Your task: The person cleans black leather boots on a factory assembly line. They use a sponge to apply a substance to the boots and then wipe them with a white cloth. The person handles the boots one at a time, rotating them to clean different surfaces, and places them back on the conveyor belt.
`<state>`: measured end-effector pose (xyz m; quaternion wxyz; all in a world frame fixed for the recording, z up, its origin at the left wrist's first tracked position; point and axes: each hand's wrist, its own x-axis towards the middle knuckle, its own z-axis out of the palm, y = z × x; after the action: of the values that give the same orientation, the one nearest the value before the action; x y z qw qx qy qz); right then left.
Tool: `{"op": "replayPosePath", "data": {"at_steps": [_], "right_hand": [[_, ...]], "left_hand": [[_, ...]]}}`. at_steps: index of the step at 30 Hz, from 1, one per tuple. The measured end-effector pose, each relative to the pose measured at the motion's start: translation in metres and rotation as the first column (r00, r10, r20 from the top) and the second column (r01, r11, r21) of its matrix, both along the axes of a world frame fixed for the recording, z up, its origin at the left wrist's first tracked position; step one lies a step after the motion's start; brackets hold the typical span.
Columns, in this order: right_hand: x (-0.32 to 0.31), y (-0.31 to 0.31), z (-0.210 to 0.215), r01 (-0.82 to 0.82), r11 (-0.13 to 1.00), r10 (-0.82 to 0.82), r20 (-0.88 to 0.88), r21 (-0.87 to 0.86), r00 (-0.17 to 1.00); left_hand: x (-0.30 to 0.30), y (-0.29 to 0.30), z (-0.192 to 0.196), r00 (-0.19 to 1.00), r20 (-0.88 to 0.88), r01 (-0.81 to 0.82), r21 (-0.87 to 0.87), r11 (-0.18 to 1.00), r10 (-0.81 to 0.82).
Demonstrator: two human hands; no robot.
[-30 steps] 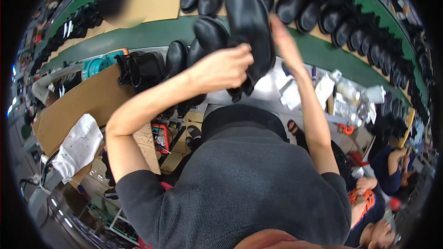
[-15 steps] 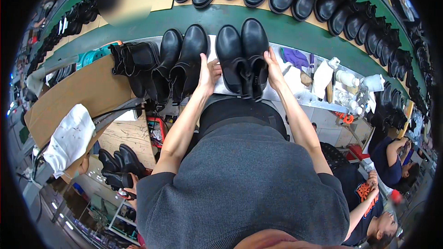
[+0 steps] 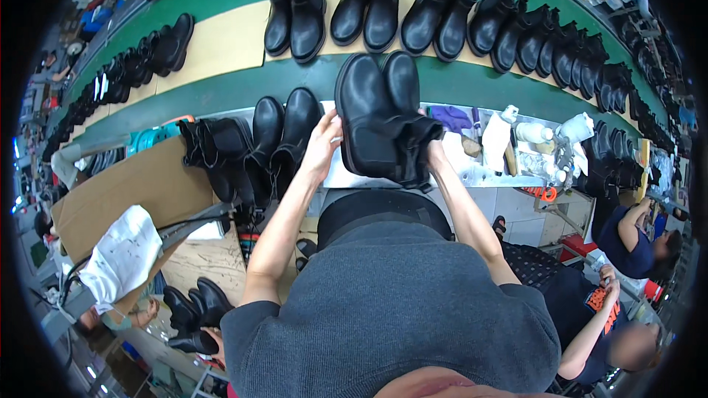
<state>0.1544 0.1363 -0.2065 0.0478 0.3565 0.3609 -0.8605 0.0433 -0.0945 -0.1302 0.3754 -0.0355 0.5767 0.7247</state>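
Head view: a pair of black boots [image 3: 380,121] held up side by side, toes pointing away, above the near edge of the worktop [image 3: 483,169]. Left hand [image 3: 322,141] pressed flat against the outer side of the left boot, fingers spread along the shaft. Right hand [image 3: 434,149] mostly hidden behind the right boot's ankle, gripping it there; finger spread impossible to tell. Both forearms rising from the lower edge toward the pair.

Just left of the held pair, two more black boots [image 3: 284,136] standing on the worktop, with another dark pair [image 3: 217,151] lying beside them toward the left end. A sheet of brown cardboard [image 3: 122,191] at the worktop's left end, a white cloth [image 3: 122,254] draped over its near corner. On the right part of the worktop, white bottles and rags [image 3: 523,144] in a cluster.

Beyond the worktop, a green conveyor [image 3: 221,81] curving across, with a tan strip carrying rows of black boots [image 3: 372,7] in pairs. Down at the lower left, a further pair of boots [image 3: 193,309] below worktop level. At the right edge, two other people [image 3: 627,232] bent over their own work.
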Motion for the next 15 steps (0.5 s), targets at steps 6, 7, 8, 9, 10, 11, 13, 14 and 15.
{"op": "replayPosePath", "data": {"at_steps": [6,7,8,9,10,11,13,14,15], "right_hand": [[0.016,-0.038,0.094,-0.405,0.494,0.506,0.124,0.769,0.854],[0.024,-0.050,0.101,-0.420,0.301,0.509,0.228,0.856,0.830],[0.026,-0.064,0.116,-0.502,0.149,0.424,0.403,0.852,0.811],[0.028,-0.074,0.117,-0.445,0.108,0.345,0.386,0.889,0.856],[0.028,-0.075,0.114,-0.448,0.103,0.315,0.398,0.888,0.862],[0.028,-0.073,0.106,-0.500,-0.057,0.282,0.494,0.864,0.822],[0.022,-0.059,0.094,-0.531,-0.105,0.367,0.530,0.840,0.765],[0.017,-0.042,0.098,-0.490,-0.078,0.420,0.474,0.868,0.774],[0.007,-0.021,0.108,-0.479,-0.055,0.444,0.451,0.876,0.774]], "left_hand": [[0.028,-0.001,-0.095,0.968,0.232,-0.065,-0.149,0.987,0.099],[0.032,0.008,-0.076,0.967,0.242,-0.033,-0.196,0.980,0.081],[0.036,0.016,-0.053,0.967,0.246,0.000,-0.244,0.970,0.062],[0.035,0.012,-0.062,0.969,0.248,0.073,-0.219,0.973,-0.016],[0.033,0.017,-0.051,0.961,0.274,0.102,-0.243,0.965,-0.033],[0.030,0.021,-0.039,0.952,0.301,0.129,-0.263,0.956,-0.046],[0.033,0.020,-0.046,0.963,0.271,0.085,-0.314,0.945,0.003],[0.027,0.024,-0.029,0.950,0.309,0.141,-0.304,0.942,-0.042],[0.024,0.024,-0.027,0.932,0.346,0.204,-0.269,0.941,-0.103]]}}
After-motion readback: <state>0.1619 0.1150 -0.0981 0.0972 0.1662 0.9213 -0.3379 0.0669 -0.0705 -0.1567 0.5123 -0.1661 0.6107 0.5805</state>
